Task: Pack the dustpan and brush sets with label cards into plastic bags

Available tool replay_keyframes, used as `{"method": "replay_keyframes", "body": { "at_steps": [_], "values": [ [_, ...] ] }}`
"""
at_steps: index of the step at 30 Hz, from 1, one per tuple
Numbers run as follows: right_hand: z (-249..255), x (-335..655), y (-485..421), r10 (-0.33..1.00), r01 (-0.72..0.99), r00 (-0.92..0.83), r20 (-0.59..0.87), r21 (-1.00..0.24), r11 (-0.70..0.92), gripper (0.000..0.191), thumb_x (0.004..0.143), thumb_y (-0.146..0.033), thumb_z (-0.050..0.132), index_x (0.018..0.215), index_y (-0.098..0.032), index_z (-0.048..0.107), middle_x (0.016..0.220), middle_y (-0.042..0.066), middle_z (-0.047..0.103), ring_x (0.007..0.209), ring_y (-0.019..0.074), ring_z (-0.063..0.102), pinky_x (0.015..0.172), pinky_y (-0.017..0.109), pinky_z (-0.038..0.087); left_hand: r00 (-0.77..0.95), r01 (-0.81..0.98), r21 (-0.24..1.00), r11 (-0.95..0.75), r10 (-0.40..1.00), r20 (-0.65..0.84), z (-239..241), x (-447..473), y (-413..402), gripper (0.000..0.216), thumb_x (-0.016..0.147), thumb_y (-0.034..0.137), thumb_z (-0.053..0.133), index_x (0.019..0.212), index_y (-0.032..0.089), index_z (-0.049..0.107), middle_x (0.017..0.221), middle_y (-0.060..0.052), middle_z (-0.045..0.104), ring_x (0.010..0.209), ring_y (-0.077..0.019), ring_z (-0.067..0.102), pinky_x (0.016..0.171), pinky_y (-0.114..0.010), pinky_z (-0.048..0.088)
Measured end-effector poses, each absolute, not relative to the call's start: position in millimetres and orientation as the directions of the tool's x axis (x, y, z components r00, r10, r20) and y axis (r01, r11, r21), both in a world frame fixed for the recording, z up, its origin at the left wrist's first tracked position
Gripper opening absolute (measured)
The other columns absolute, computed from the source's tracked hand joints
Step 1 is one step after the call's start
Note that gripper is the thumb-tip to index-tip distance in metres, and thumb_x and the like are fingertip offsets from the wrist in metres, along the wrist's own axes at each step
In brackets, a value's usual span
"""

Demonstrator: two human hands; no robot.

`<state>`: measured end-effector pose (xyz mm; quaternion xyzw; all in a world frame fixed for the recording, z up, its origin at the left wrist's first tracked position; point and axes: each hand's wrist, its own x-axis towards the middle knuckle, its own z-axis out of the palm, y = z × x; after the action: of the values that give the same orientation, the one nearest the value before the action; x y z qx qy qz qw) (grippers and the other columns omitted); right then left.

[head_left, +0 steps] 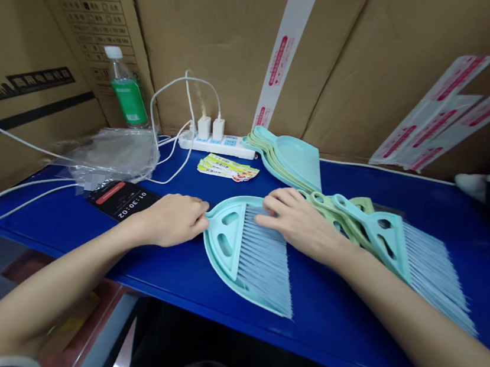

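Note:
A light-blue dustpan (215, 255) lies near the table's front edge with a matching hand brush (232, 243) nested in it, its pale blue bristles spreading to the right. My left hand (180, 221) is closed around the handle end of the pair, so the handles are mostly hidden. At the dustpan's far right corner, my right hand (296, 219) has bent fingers over the rim and its thumb against the bristles. Beside my right forearm lies a pile of green and blue brushes (392, 243). Stacked dustpans (302, 158) in green and blue lie behind it.
Cardboard boxes (228, 32) wall off the back. A power strip (218, 143) with white chargers and loose cables stands behind some small packets (228, 168). To the left are a phone (120, 199), a crumpled plastic bag (117, 153) and a bottle (127, 94).

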<state>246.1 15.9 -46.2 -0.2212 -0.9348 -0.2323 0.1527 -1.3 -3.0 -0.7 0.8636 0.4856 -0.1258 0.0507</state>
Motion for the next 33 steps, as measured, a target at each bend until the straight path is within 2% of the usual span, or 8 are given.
{"method": "replay_keyframes", "body": {
  "at_steps": [5,16,21,33],
  "values": [
    [-39,250,12,0.319,0.451,-0.882,0.347,0.425,0.785,0.029,0.094,-0.008,0.043,0.080,-0.022,0.065,0.078,0.005,0.058,0.080,0.0213,0.045,0.073,0.032,0.034,0.486,0.855,-0.039,-0.517,0.825,-0.288,0,-1,-3,0.025,0.092,0.025,0.029,0.070,0.021,0.041,0.081,-0.005,0.064,0.077,-0.0228,0.063,0.067,-0.032,0.044],
    [-34,256,8,0.509,0.588,-0.804,0.308,0.285,0.757,0.040,0.091,-0.002,0.029,0.077,-0.019,0.063,0.077,0.007,0.055,0.071,0.0186,0.044,0.064,0.030,0.034,0.486,0.855,-0.053,-0.516,0.832,-0.267,0,-1,-4,0.024,0.090,0.024,0.030,0.070,0.021,0.043,0.080,-0.005,0.065,0.077,-0.0225,0.064,0.067,-0.032,0.045],
    [-36,255,7,0.496,0.596,-0.792,0.357,0.273,0.755,0.036,0.098,-0.015,0.033,0.077,-0.018,0.062,0.076,0.006,0.056,0.070,0.0181,0.045,0.064,0.029,0.034,0.487,0.851,-0.064,-0.522,0.829,-0.274,1,-1,-4,0.024,0.091,0.024,0.029,0.070,0.021,0.041,0.080,-0.005,0.065,0.077,-0.0226,0.064,0.067,-0.032,0.044],
    [-35,260,8,0.492,0.615,-0.771,0.403,0.274,0.739,0.032,0.099,-0.019,0.037,0.084,-0.016,0.065,0.077,0.007,0.061,0.072,0.0192,0.051,0.066,0.030,0.037,0.492,0.847,-0.064,-0.528,0.823,-0.286,1,-2,-5,0.024,0.092,0.024,0.027,0.072,0.022,0.040,0.082,-0.005,0.064,0.079,-0.0233,0.064,0.068,-0.033,0.044]
  ]
}}
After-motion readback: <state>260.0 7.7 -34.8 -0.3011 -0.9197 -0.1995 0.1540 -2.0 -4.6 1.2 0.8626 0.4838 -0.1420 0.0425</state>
